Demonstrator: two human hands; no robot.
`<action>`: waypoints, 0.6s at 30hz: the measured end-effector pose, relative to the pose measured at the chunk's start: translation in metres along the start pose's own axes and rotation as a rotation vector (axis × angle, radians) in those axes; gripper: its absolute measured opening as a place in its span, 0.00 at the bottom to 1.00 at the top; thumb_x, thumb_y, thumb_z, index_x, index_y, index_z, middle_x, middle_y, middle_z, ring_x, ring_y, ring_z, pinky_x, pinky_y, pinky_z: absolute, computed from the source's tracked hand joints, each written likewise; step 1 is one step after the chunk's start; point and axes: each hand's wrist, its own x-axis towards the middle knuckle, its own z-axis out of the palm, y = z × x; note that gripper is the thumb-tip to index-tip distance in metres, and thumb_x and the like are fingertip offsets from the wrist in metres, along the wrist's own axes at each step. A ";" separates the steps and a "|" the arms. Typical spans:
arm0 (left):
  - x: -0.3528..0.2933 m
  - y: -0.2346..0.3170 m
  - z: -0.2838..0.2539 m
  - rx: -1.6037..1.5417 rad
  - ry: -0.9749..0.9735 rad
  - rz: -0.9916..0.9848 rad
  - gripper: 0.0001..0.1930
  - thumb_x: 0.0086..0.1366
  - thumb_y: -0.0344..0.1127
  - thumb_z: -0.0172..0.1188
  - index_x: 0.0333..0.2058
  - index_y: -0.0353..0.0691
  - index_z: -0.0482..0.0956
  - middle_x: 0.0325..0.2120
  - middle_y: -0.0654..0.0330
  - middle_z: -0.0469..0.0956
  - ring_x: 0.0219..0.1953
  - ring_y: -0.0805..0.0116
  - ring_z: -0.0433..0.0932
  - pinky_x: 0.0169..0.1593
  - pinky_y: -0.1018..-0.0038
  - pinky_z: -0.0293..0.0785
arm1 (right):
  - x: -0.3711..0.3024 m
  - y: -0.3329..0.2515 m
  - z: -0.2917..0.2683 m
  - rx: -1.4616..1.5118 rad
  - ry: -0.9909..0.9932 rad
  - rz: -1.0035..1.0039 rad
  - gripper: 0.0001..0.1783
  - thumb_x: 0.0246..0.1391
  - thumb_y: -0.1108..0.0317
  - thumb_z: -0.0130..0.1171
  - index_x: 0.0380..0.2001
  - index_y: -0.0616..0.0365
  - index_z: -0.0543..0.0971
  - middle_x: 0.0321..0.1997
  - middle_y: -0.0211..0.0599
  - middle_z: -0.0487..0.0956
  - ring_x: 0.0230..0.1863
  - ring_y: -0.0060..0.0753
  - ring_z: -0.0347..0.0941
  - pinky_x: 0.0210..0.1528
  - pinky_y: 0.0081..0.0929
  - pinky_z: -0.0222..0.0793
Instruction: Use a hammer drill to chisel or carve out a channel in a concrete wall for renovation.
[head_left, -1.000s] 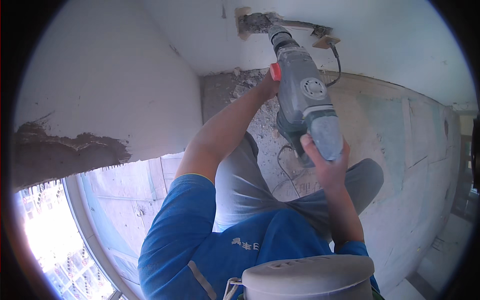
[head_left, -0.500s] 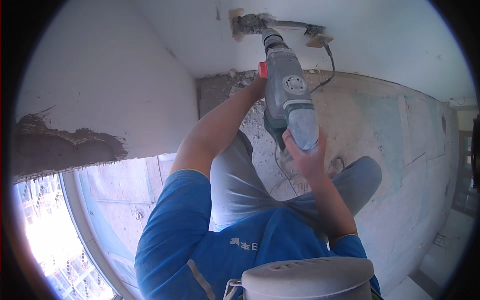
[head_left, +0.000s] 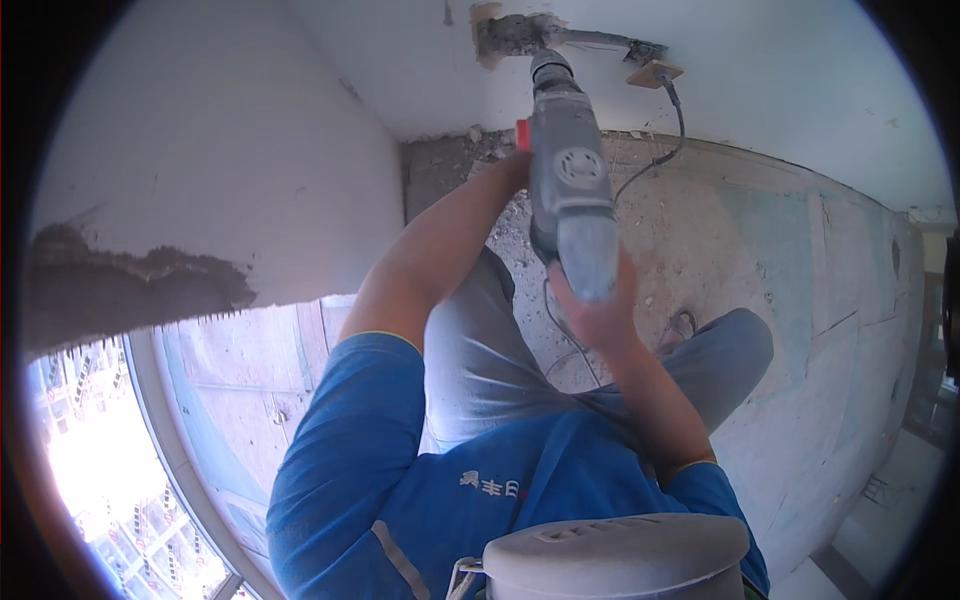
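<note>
A grey rotary hammer drill (head_left: 568, 125), with a red knob on its left side, points away from me at the wall. Its chuck (head_left: 550, 72) is just in front of a rough chiselled hole (head_left: 512, 36); the bit's tip is hard to make out there. My right hand (head_left: 606, 312) wraps round the rear handle, mostly under the motor housing. Against the left side near the front is my left hand (head_left: 516, 168), gripping the drill, with most of its fingers hidden behind the body.
A narrow groove (head_left: 595, 38) runs right from the hole to a square plate with a plugged-in cable (head_left: 677, 97). Rubble (head_left: 475, 150) lies at the wall's foot. My bent legs straddle the dusty floor. A bright window (head_left: 110, 460) is at lower left, below a patched wall edge.
The drill's rear end and my right hand have swung left, so the drill points straighter at the wall. Both hands keep their hold. The whole view has shifted slightly.
</note>
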 end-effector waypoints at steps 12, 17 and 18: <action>-0.040 0.013 0.061 -0.136 0.362 -0.178 0.14 0.63 0.42 0.55 0.44 0.42 0.75 0.40 0.59 0.77 0.41 0.65 0.77 0.47 0.63 0.74 | -0.019 -0.004 -0.016 0.139 -0.046 0.149 0.18 0.44 0.75 0.64 0.40 0.61 0.72 0.32 0.31 0.76 0.32 0.24 0.74 0.37 0.24 0.70; -0.028 0.009 0.038 -0.240 0.299 -0.224 0.15 0.63 0.43 0.55 0.44 0.42 0.74 0.40 0.58 0.78 0.41 0.65 0.77 0.47 0.63 0.74 | -0.013 0.001 0.030 0.049 -0.065 -0.003 0.27 0.40 0.72 0.68 0.45 0.62 0.68 0.36 0.40 0.75 0.37 0.36 0.75 0.39 0.31 0.70; -0.026 0.008 0.034 -0.260 0.284 -0.236 0.15 0.63 0.44 0.55 0.44 0.42 0.74 0.40 0.58 0.78 0.41 0.65 0.77 0.47 0.64 0.74 | -0.014 0.005 0.038 -0.022 -0.067 -0.024 0.30 0.38 0.71 0.68 0.46 0.62 0.66 0.37 0.44 0.75 0.39 0.43 0.75 0.41 0.34 0.70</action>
